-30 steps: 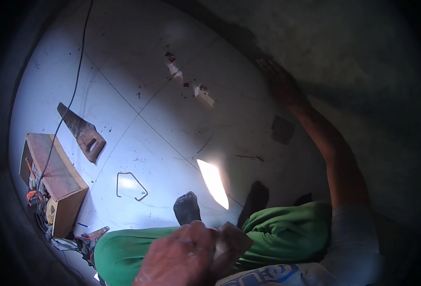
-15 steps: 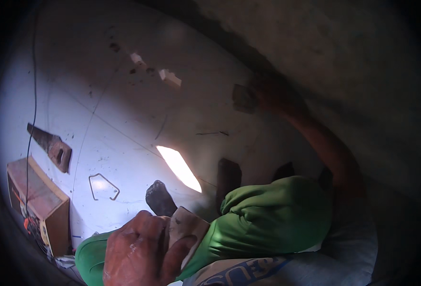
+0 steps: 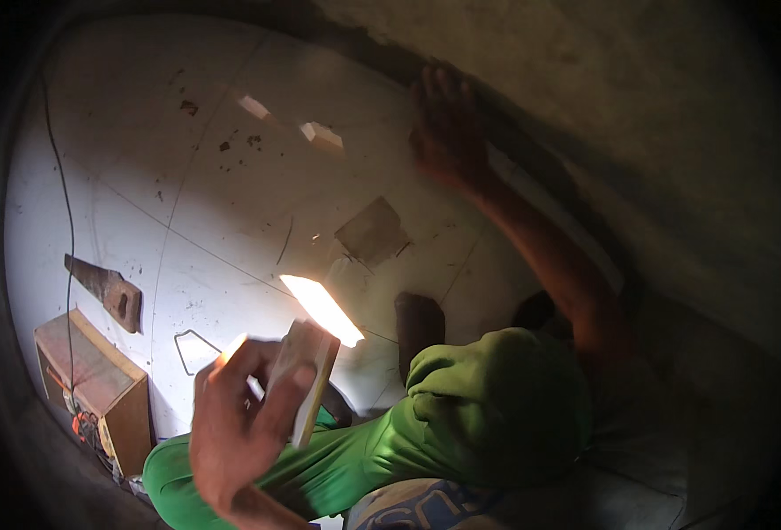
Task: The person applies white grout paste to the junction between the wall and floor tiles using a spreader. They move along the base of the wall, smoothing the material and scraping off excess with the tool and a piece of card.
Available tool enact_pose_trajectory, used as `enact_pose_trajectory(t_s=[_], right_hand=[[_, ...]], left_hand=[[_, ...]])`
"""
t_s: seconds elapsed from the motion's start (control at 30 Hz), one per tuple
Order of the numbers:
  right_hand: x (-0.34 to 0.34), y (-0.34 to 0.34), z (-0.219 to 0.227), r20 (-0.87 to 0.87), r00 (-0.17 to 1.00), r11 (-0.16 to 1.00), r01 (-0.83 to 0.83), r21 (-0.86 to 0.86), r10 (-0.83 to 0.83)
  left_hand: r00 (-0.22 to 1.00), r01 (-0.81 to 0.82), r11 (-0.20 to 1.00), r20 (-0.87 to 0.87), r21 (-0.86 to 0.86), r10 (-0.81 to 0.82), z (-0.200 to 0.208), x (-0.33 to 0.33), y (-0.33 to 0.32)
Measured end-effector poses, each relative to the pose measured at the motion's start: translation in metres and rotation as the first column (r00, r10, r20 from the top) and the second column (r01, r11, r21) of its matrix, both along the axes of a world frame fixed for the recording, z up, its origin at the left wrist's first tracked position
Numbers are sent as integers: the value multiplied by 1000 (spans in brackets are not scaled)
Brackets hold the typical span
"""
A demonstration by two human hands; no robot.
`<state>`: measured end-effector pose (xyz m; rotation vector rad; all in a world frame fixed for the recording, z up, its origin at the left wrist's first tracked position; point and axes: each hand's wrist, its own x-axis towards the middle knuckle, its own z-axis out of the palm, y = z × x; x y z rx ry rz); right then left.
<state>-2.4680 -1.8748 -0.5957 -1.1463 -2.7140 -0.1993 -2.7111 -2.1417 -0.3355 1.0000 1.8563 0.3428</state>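
Note:
My left hand (image 3: pixel 240 415) is raised over my green-clad leg, thumb and fingers closed on a small wooden block (image 3: pixel 309 375) with a pale edge. Far off, my right hand (image 3: pixel 448 128) reaches to the bottom of the wall, its fingers stretched out against the dark strip where wall and floor meet. I see nothing in it, though that spot is dim. A flat, brownish square piece (image 3: pixel 375 231) lies on the floor between my hands.
A handsaw (image 3: pixel 112 296) and a bent metal rod frame (image 3: pixel 194 352) lie on the left of the pale floor (image 3: pixel 223 256), beside a wooden box (image 3: pixel 99 371) with a cable (image 3: pixel 62 194) across it. Two small pale blocks (image 3: pixel 323 138) (image 3: pixel 254 107) lie farther off. A rough wall (image 3: pixel 629 97) rises on the right.
My right hand has let go of the square piece, now nearer me on the floor, and moved farther along the wall. My left hand has lifted and tilted the wooden block.

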Motion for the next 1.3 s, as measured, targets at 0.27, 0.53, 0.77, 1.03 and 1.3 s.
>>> enact_pose_trajectory(t_s=[0.27,0.53,0.77,1.03,1.3], right_hand=[[-30,45,-38,30,931,930,-365,36,364],[-95,90,0,238,927,818,-370,440,291],[-134,93,-21,284,833,828,-532,178,475],[-135,86,-34,374,880,930,-353,102,293],[-147,22,-94,-203,973,952,-160,-260,108]], left_hand=[[825,-463,846,477,264,302,-171,17,56],[580,-811,483,552,329,598,-250,26,94],[591,-805,457,587,378,554,-265,25,56],[718,-560,625,-58,544,694,-311,14,57],[678,-727,478,403,493,615,-386,1,49]])
